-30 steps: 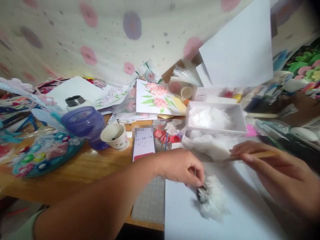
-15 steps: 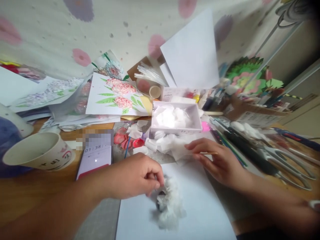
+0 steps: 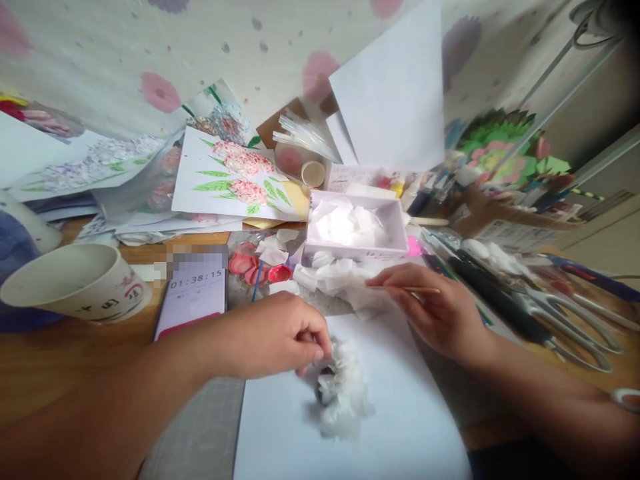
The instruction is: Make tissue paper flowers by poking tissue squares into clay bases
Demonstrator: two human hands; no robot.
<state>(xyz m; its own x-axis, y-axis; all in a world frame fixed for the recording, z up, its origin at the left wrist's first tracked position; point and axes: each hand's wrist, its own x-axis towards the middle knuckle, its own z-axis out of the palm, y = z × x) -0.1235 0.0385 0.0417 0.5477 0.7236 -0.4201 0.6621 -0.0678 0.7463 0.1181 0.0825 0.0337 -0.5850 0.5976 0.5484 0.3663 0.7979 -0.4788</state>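
Observation:
A ruffled white tissue-paper flower [image 3: 346, 400] with a dark part on its left side lies on a white sheet of paper [image 3: 400, 433]. My left hand [image 3: 287, 337] is closed in a pinch at the flower's upper left edge; its fingertips partly hide what lies between them. Between the thumb and fingers of my right hand [image 3: 440, 310] is a thin wooden stick [image 3: 417, 290], held nearly level. The stick's left tip is by a heap of white tissue pieces [image 3: 345, 280], just beyond the paper.
Behind the tissue heap stands a white box [image 3: 373, 253] of tissue pieces. A phone [image 3: 193, 293] showing a timer and a paper cup [image 3: 107, 293] stand left. Red lids [image 3: 280, 274] lie near the middle. Scissors [image 3: 575, 327] and pens crowd the right; flower pictures [image 3: 240, 177] lean behind.
The view has shifted slightly, so the scene sits higher. My right hand's fingers have closed in more around the stick, which now shows more clearly. My left hand stays at the flower.

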